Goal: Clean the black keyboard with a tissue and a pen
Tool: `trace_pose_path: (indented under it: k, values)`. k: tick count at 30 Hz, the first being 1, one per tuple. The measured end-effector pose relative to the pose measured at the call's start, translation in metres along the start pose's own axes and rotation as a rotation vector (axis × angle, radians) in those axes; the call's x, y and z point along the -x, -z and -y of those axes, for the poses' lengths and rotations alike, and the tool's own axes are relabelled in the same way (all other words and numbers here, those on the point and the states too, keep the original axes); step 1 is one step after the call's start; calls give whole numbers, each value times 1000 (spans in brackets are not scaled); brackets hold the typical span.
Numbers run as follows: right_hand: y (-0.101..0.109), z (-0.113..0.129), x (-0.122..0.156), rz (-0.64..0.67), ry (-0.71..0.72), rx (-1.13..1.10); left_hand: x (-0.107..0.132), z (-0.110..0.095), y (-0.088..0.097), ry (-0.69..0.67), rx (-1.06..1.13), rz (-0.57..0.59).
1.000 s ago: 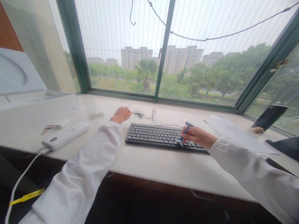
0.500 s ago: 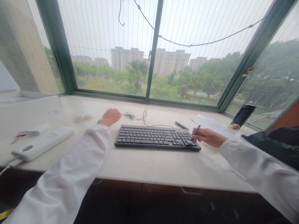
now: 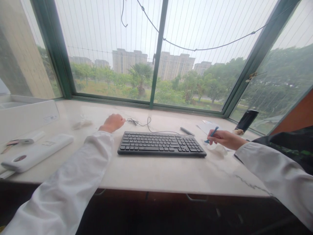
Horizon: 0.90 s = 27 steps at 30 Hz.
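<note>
A black keyboard (image 3: 161,143) lies flat on the pale marble-look counter. Left of its far corner, my left hand (image 3: 113,123) is closed in a fist, and the thin black keyboard cable (image 3: 133,121), partly bundled, runs up to its fingers. What lies inside the fist is hidden. My right hand (image 3: 225,138) pinches a slim blue stick-like brush (image 3: 213,134), tilted with its tip down, just off the keyboard's right end. The tip is small and blurred, and I cannot tell whether it touches the counter.
On the left lie a white power bank (image 3: 39,152), a key (image 3: 9,145) and a white box (image 3: 26,114). Behind the keyboard is a dark pen-like object (image 3: 187,131). Papers (image 3: 207,126), a dark upright object (image 3: 246,120) and dark cloth (image 3: 286,147) are at right.
My right hand has moved right with the blue brush, from over the keyboard's number keys to beyond its right edge. The view has shifted slightly; my left hand stays in place.
</note>
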State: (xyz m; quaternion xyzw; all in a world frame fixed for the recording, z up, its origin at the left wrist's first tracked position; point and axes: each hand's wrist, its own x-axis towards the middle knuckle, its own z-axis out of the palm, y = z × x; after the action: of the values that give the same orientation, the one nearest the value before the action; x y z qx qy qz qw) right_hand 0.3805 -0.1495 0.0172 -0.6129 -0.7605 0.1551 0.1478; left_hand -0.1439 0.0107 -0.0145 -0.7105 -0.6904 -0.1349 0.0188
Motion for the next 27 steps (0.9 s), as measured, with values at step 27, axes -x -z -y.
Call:
trace_pose_path:
  k: [27]
  values:
    - [-175, 284, -152, 88, 504, -329, 5, -1, -2, -13, 15, -71]
